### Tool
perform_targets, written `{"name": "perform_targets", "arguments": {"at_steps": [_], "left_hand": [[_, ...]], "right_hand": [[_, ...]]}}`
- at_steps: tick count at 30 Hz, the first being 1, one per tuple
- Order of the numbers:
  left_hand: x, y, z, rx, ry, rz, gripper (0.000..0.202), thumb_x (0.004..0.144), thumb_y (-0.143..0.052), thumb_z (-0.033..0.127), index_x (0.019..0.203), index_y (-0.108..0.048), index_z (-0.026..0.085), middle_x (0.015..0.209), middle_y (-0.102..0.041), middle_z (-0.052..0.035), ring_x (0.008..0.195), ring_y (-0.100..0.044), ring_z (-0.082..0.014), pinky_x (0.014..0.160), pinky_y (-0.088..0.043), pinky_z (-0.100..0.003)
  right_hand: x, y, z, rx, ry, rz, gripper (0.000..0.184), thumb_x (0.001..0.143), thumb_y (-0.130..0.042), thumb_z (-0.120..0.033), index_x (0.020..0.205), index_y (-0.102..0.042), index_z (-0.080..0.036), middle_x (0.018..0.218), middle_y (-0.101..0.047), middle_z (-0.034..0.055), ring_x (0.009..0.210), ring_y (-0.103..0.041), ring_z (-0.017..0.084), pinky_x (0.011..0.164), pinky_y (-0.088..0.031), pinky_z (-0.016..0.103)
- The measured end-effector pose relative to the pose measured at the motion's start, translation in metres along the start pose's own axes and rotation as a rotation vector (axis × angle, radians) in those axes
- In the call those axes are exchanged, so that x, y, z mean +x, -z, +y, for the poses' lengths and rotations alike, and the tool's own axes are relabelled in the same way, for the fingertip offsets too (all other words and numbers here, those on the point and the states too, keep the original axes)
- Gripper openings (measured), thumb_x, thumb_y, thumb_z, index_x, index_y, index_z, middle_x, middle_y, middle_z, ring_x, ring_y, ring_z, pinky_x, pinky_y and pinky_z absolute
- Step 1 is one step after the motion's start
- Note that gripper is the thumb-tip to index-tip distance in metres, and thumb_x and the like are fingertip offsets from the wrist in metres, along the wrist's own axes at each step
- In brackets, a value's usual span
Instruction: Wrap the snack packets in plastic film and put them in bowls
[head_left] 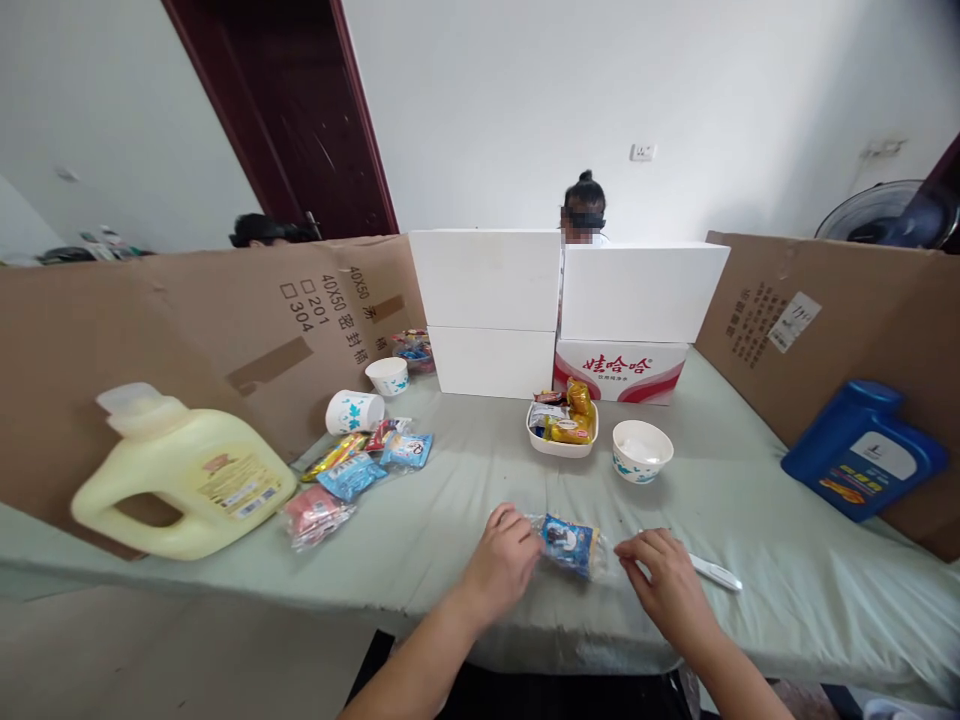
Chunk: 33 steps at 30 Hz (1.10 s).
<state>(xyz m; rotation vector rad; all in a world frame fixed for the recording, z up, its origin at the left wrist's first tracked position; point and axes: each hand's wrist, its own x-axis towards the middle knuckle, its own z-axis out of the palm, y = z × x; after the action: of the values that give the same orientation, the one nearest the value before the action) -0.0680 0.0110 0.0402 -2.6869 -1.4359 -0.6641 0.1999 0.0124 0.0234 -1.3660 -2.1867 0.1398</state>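
My left hand (pixel 506 555) is closed on the left end of a blue snack packet (pixel 570 545) with clear crinkled ends, just above the front of the table. Close to the packet's right end is my right hand (pixel 664 580), its thumb and forefinger slightly apart, with a small gap to the packet. A white plastic handle (pixel 716 573) sticks out from behind the right hand; its other end is hidden. Farther back stand a white square bowl (pixel 561 448) of wrapped snacks and a paper bowl (pixel 641 468) with something whitish inside.
Leftward lie blue snack packets (pixel 351 476), a pink packet (pixel 315 515), a tipped paper cup (pixel 354 413) and a yellow detergent jug (pixel 247 440). A blue bottle (pixel 862 460) leans at right. White boxes (pixel 491 285) and cardboard walls (pixel 150 330) enclose the table; people sit beyond.
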Motion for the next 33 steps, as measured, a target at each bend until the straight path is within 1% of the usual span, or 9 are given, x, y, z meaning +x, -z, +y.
{"name": "perform_targets", "arguments": {"at_steps": [4,8,11,15,17,20,25,29,33], "left_hand": [[-0.042,0.013,0.013,-0.114,-0.032,-0.130,0.013,0.084,-0.059,0.015,0.075,-0.064,0.022,0.075,-0.060,-0.0019,0.084,-0.055,-0.0202,0.086,-0.043,-0.038],[-0.049,0.014,0.019,-0.206,0.078,-0.240,0.012,0.086,-0.062,0.029,0.077,-0.063,0.021,0.079,-0.061,-0.0019,0.080,-0.057,-0.0194,0.071,-0.046,-0.030],[-0.033,0.004,0.014,-0.179,0.125,-0.169,0.017,0.090,-0.047,0.017,0.086,-0.063,0.021,0.090,-0.063,-0.0043,0.086,-0.059,-0.0202,0.078,-0.049,-0.033],[-0.011,-0.014,0.004,-0.068,0.241,-0.052,0.039,0.081,-0.055,0.014,0.119,-0.056,0.021,0.135,-0.052,-0.0137,0.111,-0.057,-0.0293,0.090,-0.049,-0.043],[-0.003,-0.018,0.003,-0.047,0.272,-0.053,0.061,0.076,-0.063,0.017,0.134,-0.044,0.022,0.146,-0.040,-0.0156,0.116,-0.055,-0.0323,0.091,-0.049,-0.045],[0.010,-0.018,0.009,-0.068,0.209,-0.030,0.067,0.074,-0.068,0.020,0.136,-0.043,0.022,0.142,-0.045,-0.0143,0.119,-0.053,-0.0328,0.096,-0.046,-0.048],[0.035,-0.020,0.017,-0.161,-0.013,-0.145,0.055,0.072,-0.073,0.025,0.124,-0.054,0.022,0.123,-0.060,-0.0078,0.116,-0.052,-0.0288,0.102,-0.040,-0.047],[0.045,-0.027,0.007,-0.191,-0.024,-0.231,0.065,0.069,-0.074,0.031,0.129,-0.052,0.021,0.121,-0.061,-0.0098,0.114,-0.053,-0.0300,0.101,-0.040,-0.048],[0.049,-0.021,-0.010,-0.273,0.001,-0.232,0.065,0.063,-0.074,0.022,0.125,-0.055,0.021,0.117,-0.062,-0.0080,0.111,-0.055,-0.0275,0.100,-0.042,-0.042]], "right_hand": [[-0.026,0.024,-0.008,-0.006,0.139,-0.047,0.022,0.082,-0.044,-0.013,0.084,-0.063,-0.025,0.107,-0.064,0.0072,0.113,-0.053,0.027,0.093,-0.042,0.045],[-0.034,0.030,-0.029,0.053,0.075,-0.375,0.036,0.067,-0.037,-0.001,0.083,-0.059,-0.024,0.089,-0.066,0.0023,0.088,-0.063,0.020,0.076,-0.046,0.032],[-0.026,0.018,-0.038,-0.047,-0.032,-0.474,0.032,0.080,-0.035,-0.005,0.086,-0.059,-0.024,0.083,-0.067,0.0020,0.077,-0.065,0.019,0.066,-0.044,0.028],[-0.015,-0.002,-0.029,-0.220,-0.128,-0.385,0.027,0.091,-0.041,-0.022,0.111,-0.060,-0.022,0.094,-0.069,0.0069,0.074,-0.068,0.021,0.060,-0.044,0.028],[-0.011,-0.009,-0.022,-0.226,-0.153,-0.277,0.043,0.088,-0.048,-0.024,0.131,-0.049,-0.023,0.108,-0.067,0.0098,0.077,-0.068,0.022,0.059,-0.045,0.028],[-0.007,-0.014,-0.017,-0.187,-0.136,-0.109,0.055,0.087,-0.050,-0.027,0.140,-0.039,-0.023,0.122,-0.060,0.0120,0.088,-0.067,0.024,0.063,-0.049,0.031],[-0.005,-0.031,-0.007,-0.164,0.009,0.048,0.049,0.091,-0.048,-0.030,0.138,-0.042,-0.022,0.126,-0.059,0.0095,0.116,-0.055,0.026,0.097,-0.044,0.042],[-0.014,-0.052,0.008,-0.242,0.053,0.018,0.054,0.092,-0.048,-0.043,0.140,-0.043,-0.019,0.139,-0.052,0.0098,0.128,-0.046,0.028,0.103,-0.039,0.045],[-0.020,-0.059,0.014,-0.290,0.002,-0.066,0.052,0.093,-0.042,-0.049,0.138,-0.049,-0.023,0.146,-0.045,0.0078,0.134,-0.040,0.028,0.107,-0.033,0.045]]}}
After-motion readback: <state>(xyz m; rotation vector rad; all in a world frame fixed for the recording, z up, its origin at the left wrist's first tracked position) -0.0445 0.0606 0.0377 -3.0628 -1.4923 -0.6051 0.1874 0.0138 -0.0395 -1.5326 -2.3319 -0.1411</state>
